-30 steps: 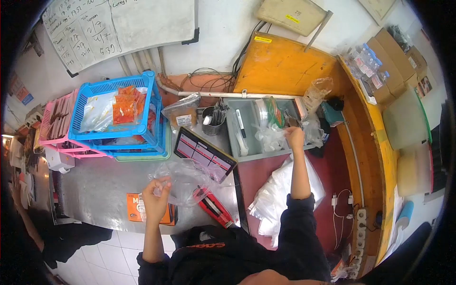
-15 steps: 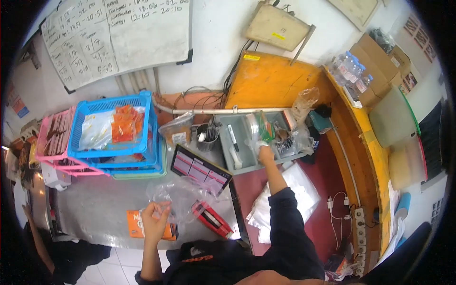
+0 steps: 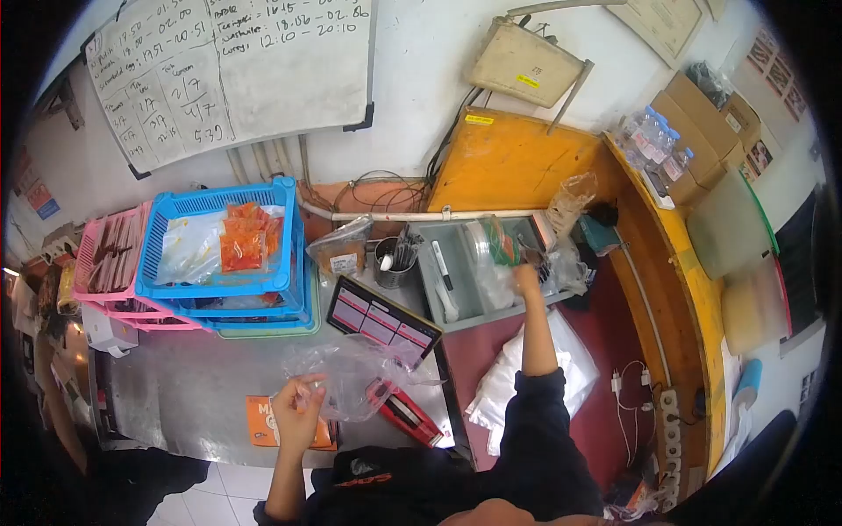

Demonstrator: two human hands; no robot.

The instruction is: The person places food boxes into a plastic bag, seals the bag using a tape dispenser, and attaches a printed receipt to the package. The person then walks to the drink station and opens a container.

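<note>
My left hand point(image 3: 299, 410) pinches the edge of a clear plastic bag point(image 3: 355, 373), which spreads over the steel table beside a red tool point(image 3: 408, 416) and an orange box point(image 3: 264, 421). Reaching into the grey tray point(image 3: 467, 313), my right hand point(image 3: 526, 280) is at clear plastic bags point(image 3: 496, 285); its fingertips are blurred, so its grip cannot be made out. In the same tray lie a marker point(image 3: 441, 265) and a green-labelled packet point(image 3: 503, 245). A tablet point(image 3: 383, 322) leans near the tray's left side.
Blue baskets point(image 3: 289, 285) hold orange packets, with pink baskets point(image 3: 86, 279) beside them. A metal cup point(image 3: 390, 273) of utensils stands behind the tablet. White plastic bags point(image 3: 570, 351) lie below the tray. Power sockets point(image 3: 669, 451) line the right side. A co-worker's arm point(image 3: 54, 394) shows at far left.
My right hand moved left within the tray from the clear bags at its right side, then slightly back right. My left hand keeps the clear bag. The head view has shifted.
</note>
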